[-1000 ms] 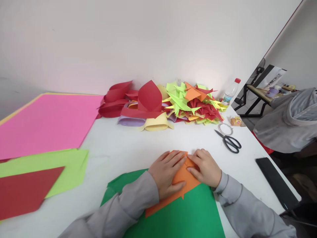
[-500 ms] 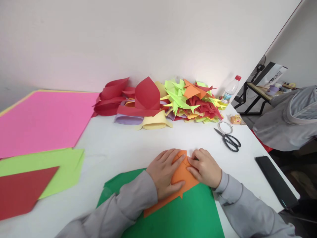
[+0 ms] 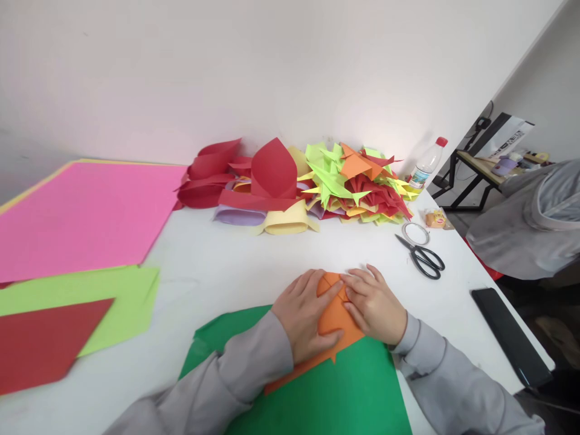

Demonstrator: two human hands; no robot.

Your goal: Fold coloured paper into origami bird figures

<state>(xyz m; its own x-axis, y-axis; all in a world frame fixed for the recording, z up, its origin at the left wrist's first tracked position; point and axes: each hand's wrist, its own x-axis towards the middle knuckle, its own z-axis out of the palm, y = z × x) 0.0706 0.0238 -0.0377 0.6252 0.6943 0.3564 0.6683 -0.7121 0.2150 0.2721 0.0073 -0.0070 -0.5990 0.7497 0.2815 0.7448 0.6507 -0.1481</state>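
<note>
A folded sheet of orange paper (image 3: 333, 320) lies over a large green sheet (image 3: 344, 393) in front of me. My left hand (image 3: 303, 320) rests flat across the orange paper, its fingers spread and thumb apart, pressing it down. At the right edge of the same paper, my right hand (image 3: 374, 305) has bent fingers and thumb closed on a small folded flap near the top corner. Creases show between the two hands. The palm of my left hand hides part of the paper's left side.
Black-handled scissors (image 3: 422, 257), a tape roll (image 3: 415, 234) and a black phone-like slab (image 3: 512, 338) lie to the right. Behind are folded paper pieces (image 3: 335, 175) and a bottle (image 3: 426, 163). Pink sheets (image 3: 95, 217) are left. A person in grey (image 3: 512, 223) is beyond the right edge.
The fingers of my right hand have straightened somewhat and shifted onto the top corner of the orange paper. My left hand stays spread on it. The view has shifted slightly.
</note>
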